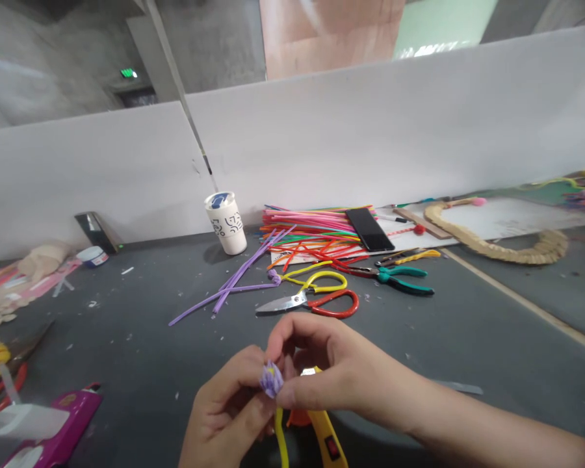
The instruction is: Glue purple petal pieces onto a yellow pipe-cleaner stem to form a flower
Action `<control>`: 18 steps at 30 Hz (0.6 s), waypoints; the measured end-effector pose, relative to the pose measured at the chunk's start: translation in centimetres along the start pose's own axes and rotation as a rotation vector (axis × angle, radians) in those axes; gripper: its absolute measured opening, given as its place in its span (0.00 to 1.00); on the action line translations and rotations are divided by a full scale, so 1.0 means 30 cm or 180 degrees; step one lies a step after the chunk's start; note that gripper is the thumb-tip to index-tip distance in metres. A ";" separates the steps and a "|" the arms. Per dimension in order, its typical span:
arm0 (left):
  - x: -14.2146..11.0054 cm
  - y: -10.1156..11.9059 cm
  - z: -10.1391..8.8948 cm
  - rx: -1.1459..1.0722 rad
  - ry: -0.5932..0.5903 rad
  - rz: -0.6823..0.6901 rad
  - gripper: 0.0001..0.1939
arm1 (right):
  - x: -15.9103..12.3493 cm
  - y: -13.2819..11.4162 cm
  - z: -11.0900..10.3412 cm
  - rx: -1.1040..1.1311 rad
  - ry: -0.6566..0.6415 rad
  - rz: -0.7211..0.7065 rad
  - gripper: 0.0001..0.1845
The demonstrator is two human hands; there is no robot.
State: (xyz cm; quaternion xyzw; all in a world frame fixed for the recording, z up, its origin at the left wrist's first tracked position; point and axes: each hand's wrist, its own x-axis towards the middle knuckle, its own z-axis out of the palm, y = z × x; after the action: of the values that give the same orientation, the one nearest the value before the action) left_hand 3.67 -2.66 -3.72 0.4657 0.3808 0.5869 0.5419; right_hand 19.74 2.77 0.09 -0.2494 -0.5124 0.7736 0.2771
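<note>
Between both hands is a small purple pipe-cleaner flower (272, 379) with a yellow centre and a yellow stem (281, 437) hanging below. My left hand (234, 403) pinches it from the left. My right hand (322, 370) has its thumb and fingers closed on the flower's right side. Under the hands lies a yellow glue gun (327, 439) with a red switch, partly covered by them. Just beyond my hands rest scissors (306, 300) with one yellow and one red handle. Another purple bud (273, 277) on a yellow stem is behind them.
Purple pipe cleaners (246, 270) lie left of a coloured pipe-cleaner pile (312, 227) topped by a phone (369, 229). Green-handled pliers (394, 276) lie to the right, near a braided tan loop (497, 250). A white cup (225, 224) stands behind. A magenta tool (73, 426) sits front left.
</note>
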 end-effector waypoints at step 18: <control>-0.003 0.022 0.022 -0.0154 0.0355 -0.0574 0.08 | 0.006 0.020 -0.010 0.0196 -0.0076 -0.0131 0.26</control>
State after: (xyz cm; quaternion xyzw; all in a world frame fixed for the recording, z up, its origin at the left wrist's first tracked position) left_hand 4.11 -2.87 -2.91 0.3830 0.4364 0.5698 0.5815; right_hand 19.71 2.91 -0.59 -0.2210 -0.4967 0.7860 0.2944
